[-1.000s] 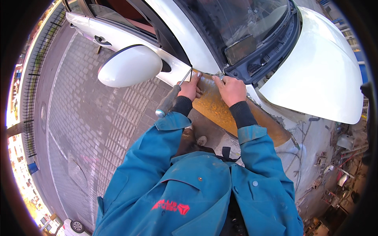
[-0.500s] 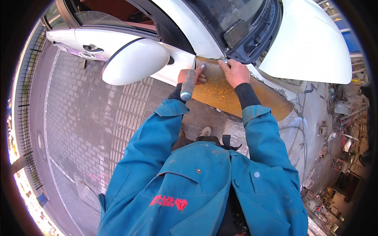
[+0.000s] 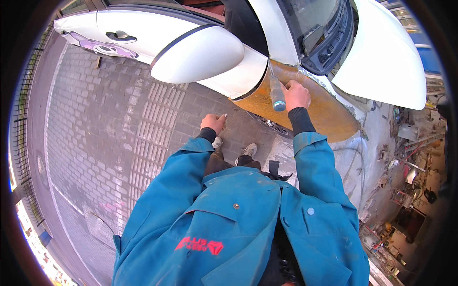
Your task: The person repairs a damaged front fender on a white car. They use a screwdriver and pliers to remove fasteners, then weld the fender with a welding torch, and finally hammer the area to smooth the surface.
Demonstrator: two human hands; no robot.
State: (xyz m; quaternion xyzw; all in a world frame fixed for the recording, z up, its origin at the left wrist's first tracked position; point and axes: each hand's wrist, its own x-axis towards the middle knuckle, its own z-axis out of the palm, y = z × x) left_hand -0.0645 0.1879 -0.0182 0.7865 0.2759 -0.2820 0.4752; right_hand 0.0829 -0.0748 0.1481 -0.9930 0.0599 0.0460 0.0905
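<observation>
My right hand is closed at the grey-handled screwdriver, its fingers partly hidden behind the handle. The screwdriver's shaft points up and away, its tip at the seam beside the windscreen pillar. Under it lies the bare, rust-brown fender panel of a white car. My left hand hangs over the paving, apart from the car, with fingers curled and thumb pressed near them. Whatever it may hold is too small to make out.
The white door mirror juts out left of the fender, beside the front door. The white hood stands raised at the right. Brick paving lies at the left; scattered parts and clutter fill the far right.
My left hand has come away from the fender's upper edge, down and left. The screwdriver, before at my left hand, is now at my right hand. My view has shifted along the car.
</observation>
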